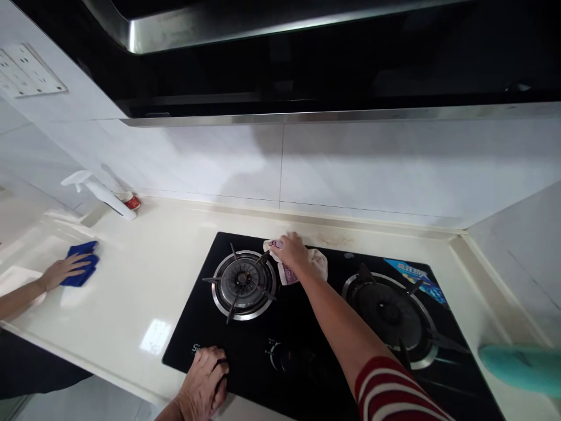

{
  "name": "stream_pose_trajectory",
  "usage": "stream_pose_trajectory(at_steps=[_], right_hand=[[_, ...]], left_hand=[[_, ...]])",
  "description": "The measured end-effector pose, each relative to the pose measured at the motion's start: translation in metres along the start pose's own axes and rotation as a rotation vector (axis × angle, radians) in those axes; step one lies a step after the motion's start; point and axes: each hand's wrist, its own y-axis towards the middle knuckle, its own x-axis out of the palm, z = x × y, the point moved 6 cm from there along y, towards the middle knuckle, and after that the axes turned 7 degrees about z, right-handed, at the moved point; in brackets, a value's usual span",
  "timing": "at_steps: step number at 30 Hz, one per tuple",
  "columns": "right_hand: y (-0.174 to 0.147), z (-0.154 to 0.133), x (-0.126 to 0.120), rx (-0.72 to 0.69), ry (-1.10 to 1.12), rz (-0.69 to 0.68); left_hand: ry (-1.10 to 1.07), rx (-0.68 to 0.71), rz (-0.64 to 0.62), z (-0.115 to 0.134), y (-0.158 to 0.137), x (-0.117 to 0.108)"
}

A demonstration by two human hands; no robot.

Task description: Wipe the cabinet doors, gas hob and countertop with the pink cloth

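My right hand (291, 252), in a red striped sleeve, presses a pale cloth (318, 263) with purple print onto the back of the black gas stove (258, 365). Its fingers are closed on the cloth, between the two burners. Just left of it is the left burner (243, 283) with its pan supports. The right burner (390, 313) lies beyond my forearm. My left hand (205, 377) rests at the stove's front left edge, fingers curled together; what they cover is hidden. A control knob (287, 358) sits to its right.
At far left, another person's hand (61, 272) lies on a blue cloth (81, 263) on the pale counter (123, 275). A white spray bottle (105, 195) leans near a red-and-white item (131, 201). A range hood (280, 76) overhangs the stove. A teal object (521, 365) lies at right.
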Motion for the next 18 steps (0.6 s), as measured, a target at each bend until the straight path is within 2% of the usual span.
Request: stream_pose_trajectory(at_steps=[5,8,10,13,18], right_hand=[[-0.059,0.057,-0.02,0.202,0.014,0.145],[-0.078,0.074,-0.03,0.263,0.016,0.196],[-0.087,0.073,-0.031,0.27,0.017,0.213],[-0.105,0.056,-0.022,0.224,0.023,0.186],[-0.163,0.031,-0.009,0.021,0.072,0.124]], left_hand=[[0.004,0.014,0.002,-0.002,0.0,0.0],[0.001,0.017,-0.004,-0.003,0.001,0.001],[0.006,0.017,-0.011,-0.003,0.002,0.001],[0.021,0.024,-0.024,-0.003,0.002,0.001],[0.033,0.031,-0.009,-0.006,0.0,0.003]])
